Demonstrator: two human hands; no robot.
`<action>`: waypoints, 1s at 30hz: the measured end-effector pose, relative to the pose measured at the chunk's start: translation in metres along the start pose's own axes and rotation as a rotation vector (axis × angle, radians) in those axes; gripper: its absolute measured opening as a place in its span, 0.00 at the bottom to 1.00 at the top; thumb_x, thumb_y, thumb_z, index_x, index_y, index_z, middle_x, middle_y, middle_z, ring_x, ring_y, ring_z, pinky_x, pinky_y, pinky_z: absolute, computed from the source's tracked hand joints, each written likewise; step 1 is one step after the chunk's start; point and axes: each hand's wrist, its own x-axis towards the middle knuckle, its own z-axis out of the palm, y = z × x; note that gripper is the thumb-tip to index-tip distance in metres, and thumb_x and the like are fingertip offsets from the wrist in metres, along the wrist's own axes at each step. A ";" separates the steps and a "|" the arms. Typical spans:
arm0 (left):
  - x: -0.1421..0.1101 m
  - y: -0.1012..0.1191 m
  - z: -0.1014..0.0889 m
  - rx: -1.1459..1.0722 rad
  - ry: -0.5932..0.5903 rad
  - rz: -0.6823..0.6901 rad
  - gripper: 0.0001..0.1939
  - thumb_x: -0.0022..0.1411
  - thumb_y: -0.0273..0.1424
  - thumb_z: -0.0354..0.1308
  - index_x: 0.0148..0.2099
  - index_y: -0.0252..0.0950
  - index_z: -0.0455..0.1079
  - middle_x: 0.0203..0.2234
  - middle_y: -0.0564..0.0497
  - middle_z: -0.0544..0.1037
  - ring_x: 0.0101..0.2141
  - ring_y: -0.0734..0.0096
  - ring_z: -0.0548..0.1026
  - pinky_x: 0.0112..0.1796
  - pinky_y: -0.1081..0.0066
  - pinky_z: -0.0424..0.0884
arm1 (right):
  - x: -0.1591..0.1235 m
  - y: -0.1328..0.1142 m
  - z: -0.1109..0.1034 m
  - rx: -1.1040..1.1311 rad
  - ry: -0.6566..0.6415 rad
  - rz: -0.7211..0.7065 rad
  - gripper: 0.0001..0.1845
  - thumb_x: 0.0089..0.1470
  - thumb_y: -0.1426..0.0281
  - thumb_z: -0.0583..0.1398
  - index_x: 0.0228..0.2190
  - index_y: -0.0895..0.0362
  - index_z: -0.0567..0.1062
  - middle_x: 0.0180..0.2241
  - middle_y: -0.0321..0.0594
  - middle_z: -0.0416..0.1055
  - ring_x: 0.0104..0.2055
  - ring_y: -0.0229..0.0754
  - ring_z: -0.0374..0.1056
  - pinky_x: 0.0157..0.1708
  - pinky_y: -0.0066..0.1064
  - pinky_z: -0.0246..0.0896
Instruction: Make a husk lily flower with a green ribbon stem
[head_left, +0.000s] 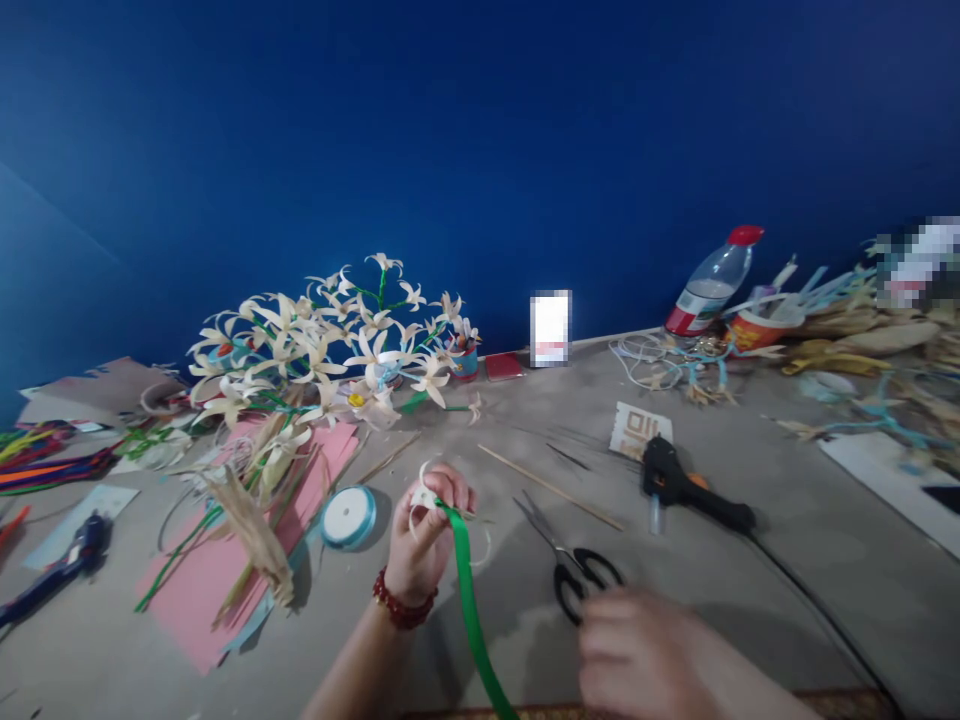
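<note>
My left hand (pixel 433 520), with a red bead bracelet (pixel 405 600) at the wrist, is closed on a small white flower (pixel 422 497) with thin curled petals. From the flower's base, at my fingertips, a green ribbon (pixel 469 600) hangs down past the lower edge of the view. My right hand (pixel 637 640) is smeared by motion, and its fingers do not show clearly. It is close to the black handles of the scissors (pixel 574 570), which lie on the table with blades parted; contact cannot be told.
A bunch of white flowers (pixel 367 345) stands at the back left. Pink paper (pixel 202 600), a light blue ribbon spool (pixel 348 517) and a blue glue gun (pixel 71 560) lie left. On the right are a black glue gun (pixel 686 485) with its cord, a stick (pixel 551 487) and a bottle (pixel 712 285).
</note>
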 end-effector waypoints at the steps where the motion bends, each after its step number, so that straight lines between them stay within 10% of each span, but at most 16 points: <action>1: 0.000 0.000 0.000 0.001 -0.014 0.005 0.12 0.57 0.36 0.65 0.29 0.36 0.67 0.26 0.54 0.62 0.29 0.71 0.62 0.33 0.69 0.62 | 0.005 0.000 -0.006 0.036 0.069 0.020 0.23 0.62 0.52 0.54 0.24 0.54 0.70 0.21 0.37 0.69 0.25 0.40 0.62 0.26 0.32 0.53; 6: -0.001 -0.001 0.001 0.023 -0.054 -0.009 0.13 0.56 0.37 0.66 0.29 0.36 0.67 0.26 0.53 0.63 0.30 0.69 0.63 0.35 0.68 0.63 | 0.051 0.005 -0.015 0.162 0.449 0.212 0.07 0.62 0.70 0.55 0.32 0.55 0.71 0.29 0.37 0.71 0.32 0.39 0.67 0.33 0.29 0.58; 13: -0.005 -0.002 -0.003 0.067 -0.068 -0.026 0.14 0.57 0.38 0.65 0.28 0.35 0.66 0.29 0.52 0.63 0.30 0.71 0.64 0.32 0.70 0.62 | 0.089 0.011 0.011 0.237 0.364 0.162 0.03 0.57 0.74 0.58 0.34 0.55 0.72 0.33 0.38 0.74 0.38 0.42 0.69 0.39 0.31 0.61; 24: -0.007 0.000 -0.005 0.133 -0.078 -0.061 0.12 0.57 0.37 0.64 0.31 0.36 0.68 0.29 0.51 0.64 0.31 0.68 0.64 0.32 0.69 0.62 | 0.083 0.012 0.011 0.204 0.390 0.136 0.03 0.55 0.73 0.58 0.32 0.55 0.72 0.30 0.37 0.75 0.35 0.40 0.70 0.38 0.30 0.63; 30: -0.006 -0.003 -0.005 0.047 -0.121 -0.114 0.13 0.57 0.39 0.64 0.29 0.37 0.67 0.26 0.52 0.65 0.29 0.69 0.64 0.35 0.66 0.64 | 0.017 0.043 -0.007 -0.076 0.472 0.286 0.06 0.60 0.71 0.56 0.38 0.56 0.73 0.37 0.43 0.76 0.41 0.43 0.71 0.43 0.33 0.64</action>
